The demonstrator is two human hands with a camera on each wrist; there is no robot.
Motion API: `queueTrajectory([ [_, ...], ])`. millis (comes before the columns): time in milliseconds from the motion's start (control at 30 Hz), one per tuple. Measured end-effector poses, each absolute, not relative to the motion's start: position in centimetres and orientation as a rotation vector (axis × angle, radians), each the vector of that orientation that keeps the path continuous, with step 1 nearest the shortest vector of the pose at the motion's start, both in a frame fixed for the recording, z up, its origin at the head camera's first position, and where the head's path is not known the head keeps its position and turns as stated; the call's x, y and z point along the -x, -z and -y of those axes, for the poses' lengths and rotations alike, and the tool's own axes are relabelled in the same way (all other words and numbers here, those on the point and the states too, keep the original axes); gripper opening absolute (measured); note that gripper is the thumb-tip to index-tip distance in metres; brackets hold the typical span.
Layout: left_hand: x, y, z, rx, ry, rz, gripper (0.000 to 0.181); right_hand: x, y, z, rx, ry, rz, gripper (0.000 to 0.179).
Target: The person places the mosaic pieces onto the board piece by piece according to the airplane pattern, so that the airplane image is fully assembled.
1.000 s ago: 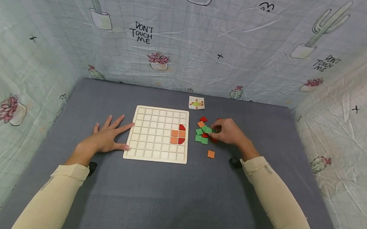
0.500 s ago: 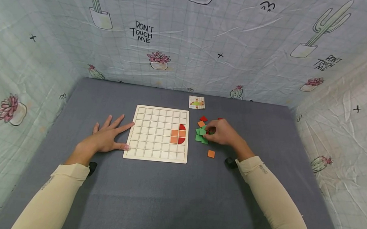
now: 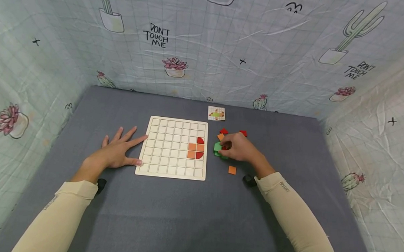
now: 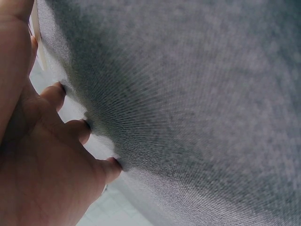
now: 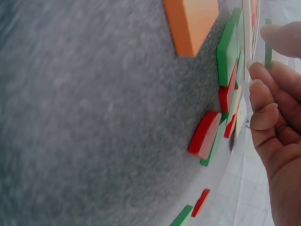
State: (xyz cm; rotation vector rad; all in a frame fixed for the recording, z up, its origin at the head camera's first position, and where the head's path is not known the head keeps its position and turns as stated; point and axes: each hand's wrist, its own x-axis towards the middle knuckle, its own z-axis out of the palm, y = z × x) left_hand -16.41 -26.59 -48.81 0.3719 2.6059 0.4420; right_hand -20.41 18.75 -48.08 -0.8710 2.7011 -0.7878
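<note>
Hands apart: my left hand [image 3: 116, 152] splays against the board's [image 3: 170, 175] nine o'clock edge, likely to steady it. At three o'clock, my right hand [image 3: 240, 147] pinches a green tile [image 3: 217, 147].

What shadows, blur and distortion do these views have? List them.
Head: soft shadow beside the right sleeve; left wrist: dark shadow beside the left hand, gray cloth blurring rightward; right wrist: cloth blurred at left, its edge bowed, orange square tile clearer.
</note>
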Motion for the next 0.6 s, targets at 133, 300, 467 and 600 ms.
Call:
queueTrajectory([
  [133,16.3,48.8,26.6,-0.372,-0.445,-2.607,0.106,20.4,48.2,-18.4,0.906,0.797,-2.698,0.015],
  [300,16.3,48.7,26.6,-0.374,-0.445,-2.61,0.106,20.3,48.1,-17.9,0.95,0.802,-2.714,0.015],
  [467,16.3,48.7,26.7,-0.376,-0.445,-2.612,0.106,20.3,48.0,-17.3,0.99,0.812,-2.715,0.012],
  [600,16.3,48.6,26.6,-0.381,-0.457,-2.61,0.106,20.2,47.9,-17.0,1.017,0.841,-2.696,0.01],
])
